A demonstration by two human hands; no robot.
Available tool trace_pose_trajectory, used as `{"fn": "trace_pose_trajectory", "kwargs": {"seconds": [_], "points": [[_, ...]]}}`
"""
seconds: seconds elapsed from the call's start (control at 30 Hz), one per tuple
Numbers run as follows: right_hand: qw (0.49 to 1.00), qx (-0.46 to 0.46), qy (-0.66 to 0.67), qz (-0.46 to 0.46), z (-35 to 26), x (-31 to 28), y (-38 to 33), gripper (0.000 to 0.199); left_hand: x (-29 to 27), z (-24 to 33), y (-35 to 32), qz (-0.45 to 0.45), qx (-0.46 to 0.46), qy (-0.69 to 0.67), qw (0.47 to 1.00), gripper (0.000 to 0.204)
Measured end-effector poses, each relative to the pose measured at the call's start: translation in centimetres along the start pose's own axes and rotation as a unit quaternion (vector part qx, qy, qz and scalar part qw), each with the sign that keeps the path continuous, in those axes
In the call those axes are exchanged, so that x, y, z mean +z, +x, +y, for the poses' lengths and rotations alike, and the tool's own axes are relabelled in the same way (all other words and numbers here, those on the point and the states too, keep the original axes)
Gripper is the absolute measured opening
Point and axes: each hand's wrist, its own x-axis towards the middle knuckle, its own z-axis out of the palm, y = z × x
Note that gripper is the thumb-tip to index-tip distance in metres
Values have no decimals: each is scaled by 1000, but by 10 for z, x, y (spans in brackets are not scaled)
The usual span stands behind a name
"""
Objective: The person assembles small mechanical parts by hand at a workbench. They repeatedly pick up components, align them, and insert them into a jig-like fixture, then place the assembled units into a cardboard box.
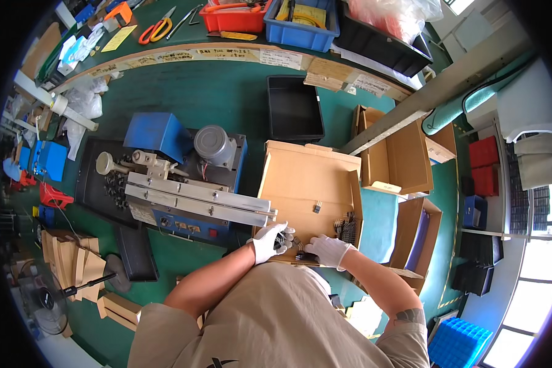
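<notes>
My left hand point(270, 243), in a white glove, is at the near left corner of an open shallow cardboard box point(294, 178). Its fingers curl around several small black components, partly hidden by the glove. Over the box's near edge is my right hand point(328, 250), also gloved. Its fingertips are drawn together beside a few loose black parts point(300, 253); whatever they pinch is too small to make out. A bunch of black components with thin leads point(346, 228) lies just beyond the right hand. One single black component point(318, 207) rests mid-box.
A blue bench machine point(159, 138) with a long metal rail point(196, 199) reaches up to the box from the left. Behind stands a black tray point(294, 107). Cardboard boxes point(405, 153) and a slanting post point(405, 116) are on the right. Scissors point(156, 29) and bins line the back shelf.
</notes>
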Motion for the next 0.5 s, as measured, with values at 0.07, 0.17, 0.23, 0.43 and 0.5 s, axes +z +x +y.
{"fn": "trace_pose_trajectory", "kwargs": {"seconds": [0.07,0.17,0.23,0.43,0.5], "points": [[1000,-7,10,14,3,5,3,40,-4,-3,3,-6,-2,-23,1000,33],[977,-34,169,123,24,11,7,28,8,2,4,-11,-4,-54,998,34],[944,-21,234,231,18,-1,7,25,10,1,1,14,14,-64,998,35],[859,8,338,384,-30,-58,6,27,29,9,-5,3,20,-167,986,41],[901,9,227,369,-40,-53,20,45,41,15,-10,-44,8,-191,980,43]]}}
